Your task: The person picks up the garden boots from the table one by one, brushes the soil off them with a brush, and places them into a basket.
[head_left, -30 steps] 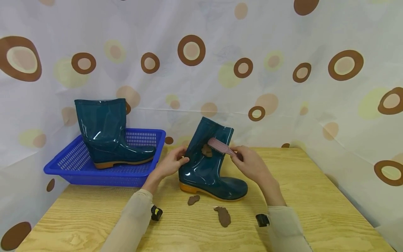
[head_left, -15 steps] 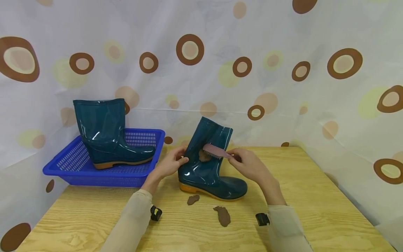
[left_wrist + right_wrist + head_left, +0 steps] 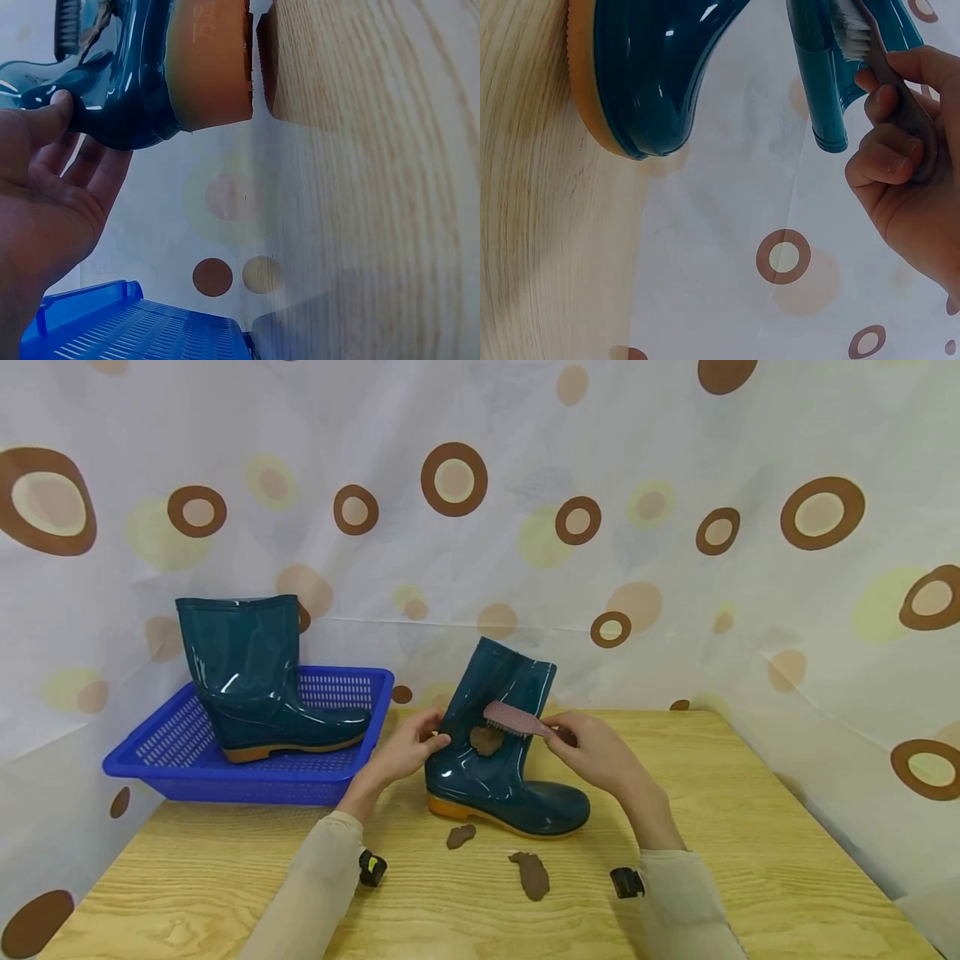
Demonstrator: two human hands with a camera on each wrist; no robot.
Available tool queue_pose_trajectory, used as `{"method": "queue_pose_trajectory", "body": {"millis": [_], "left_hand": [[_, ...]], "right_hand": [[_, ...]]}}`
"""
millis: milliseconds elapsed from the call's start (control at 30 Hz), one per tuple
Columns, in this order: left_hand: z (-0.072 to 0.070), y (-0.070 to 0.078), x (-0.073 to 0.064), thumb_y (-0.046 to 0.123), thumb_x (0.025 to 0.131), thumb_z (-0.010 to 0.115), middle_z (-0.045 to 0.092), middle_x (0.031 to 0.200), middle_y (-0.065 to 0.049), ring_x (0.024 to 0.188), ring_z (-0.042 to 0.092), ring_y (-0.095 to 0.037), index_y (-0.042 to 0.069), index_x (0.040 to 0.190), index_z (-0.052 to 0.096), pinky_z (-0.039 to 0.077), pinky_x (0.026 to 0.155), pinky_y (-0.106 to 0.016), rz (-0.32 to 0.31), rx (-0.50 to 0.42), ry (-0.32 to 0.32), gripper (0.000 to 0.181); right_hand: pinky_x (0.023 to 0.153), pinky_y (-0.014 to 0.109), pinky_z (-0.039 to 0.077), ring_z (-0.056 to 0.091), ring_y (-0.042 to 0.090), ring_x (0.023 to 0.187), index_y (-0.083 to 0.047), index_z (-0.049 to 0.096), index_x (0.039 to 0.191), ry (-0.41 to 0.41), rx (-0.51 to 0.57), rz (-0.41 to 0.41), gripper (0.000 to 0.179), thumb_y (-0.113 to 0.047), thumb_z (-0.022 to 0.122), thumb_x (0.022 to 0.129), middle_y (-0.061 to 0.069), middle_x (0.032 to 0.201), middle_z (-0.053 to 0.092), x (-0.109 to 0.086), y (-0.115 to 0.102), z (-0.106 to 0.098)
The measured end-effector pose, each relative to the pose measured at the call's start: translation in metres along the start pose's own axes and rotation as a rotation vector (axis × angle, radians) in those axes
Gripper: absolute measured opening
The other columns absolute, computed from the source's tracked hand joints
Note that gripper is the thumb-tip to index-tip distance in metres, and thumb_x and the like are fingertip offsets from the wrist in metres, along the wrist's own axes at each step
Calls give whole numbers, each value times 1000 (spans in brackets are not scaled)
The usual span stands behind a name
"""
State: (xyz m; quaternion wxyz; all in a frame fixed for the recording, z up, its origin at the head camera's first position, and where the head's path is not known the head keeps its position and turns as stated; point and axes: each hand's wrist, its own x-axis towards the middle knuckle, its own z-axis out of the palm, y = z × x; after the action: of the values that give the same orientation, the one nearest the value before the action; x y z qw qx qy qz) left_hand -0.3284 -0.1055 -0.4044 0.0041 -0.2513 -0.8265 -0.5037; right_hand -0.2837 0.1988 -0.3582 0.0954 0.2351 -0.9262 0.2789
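A glossy dark green rain boot with an orange-tan sole stands on the table, toe to the right, its shaft tilted. My left hand grips the back of the shaft, thumb on the near side. In the left wrist view a narrow gap shows between heel and table. My right hand holds a pinkish brush by its handle, fingers curled round it. White bristles face the shaft, just above a brown mud-like patch; whether they touch the boot is unclear.
At the left, a second green rain boot stands in a blue perforated plastic basket. Two flat brown pieces, a small one and a larger one, lie on the wooden table before the boot. A patterned curtain hangs behind.
The brush has moved down and slightly left along the shaft, over the brown patch, then a little up off it, so more of the patch shows. My left hand and the boot stay put.
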Motion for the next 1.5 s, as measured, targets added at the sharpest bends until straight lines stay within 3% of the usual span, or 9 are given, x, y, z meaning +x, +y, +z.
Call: {"method": "queue_pose_trajectory", "body": {"millis": [633,800,1000,1133,1500], "left_hand": [[1,-4,2,9,100,57,67,119,-13,101,61,-24,9,125,58,52,94,-45,26,3,2,26],[1,-4,1,10,100,57,67,120,-13,101,61,-26,10,126,58,52,95,-46,19,-2,-1,26],[0,-3,1,10,101,56,66,122,-12,103,61,-26,11,128,57,51,97,-46,12,18,-1,27],[1,-4,1,10,100,56,66,122,-11,104,61,-25,12,127,57,52,96,-45,4,29,3,26],[1,-4,1,9,100,56,67,119,-12,101,61,-24,9,126,58,53,94,-43,27,13,4,26]], "right_hand": [[69,30,46,53,13,73,-5,69,117,-74,-8,-33,27,-20,56,99,4,95,68,2,-2,4],[70,30,48,54,13,74,-6,69,118,-144,33,-43,27,-20,55,100,2,94,67,1,-5,4],[75,29,51,57,11,80,-6,68,121,-222,63,-82,29,-21,56,100,3,103,69,-1,-7,3],[69,27,48,54,12,75,-7,69,120,-246,96,-91,28,-21,57,99,1,97,67,-2,-7,2],[71,28,48,53,12,75,-6,67,122,-158,71,-84,29,-21,57,99,2,97,66,-4,-6,-3]]}}
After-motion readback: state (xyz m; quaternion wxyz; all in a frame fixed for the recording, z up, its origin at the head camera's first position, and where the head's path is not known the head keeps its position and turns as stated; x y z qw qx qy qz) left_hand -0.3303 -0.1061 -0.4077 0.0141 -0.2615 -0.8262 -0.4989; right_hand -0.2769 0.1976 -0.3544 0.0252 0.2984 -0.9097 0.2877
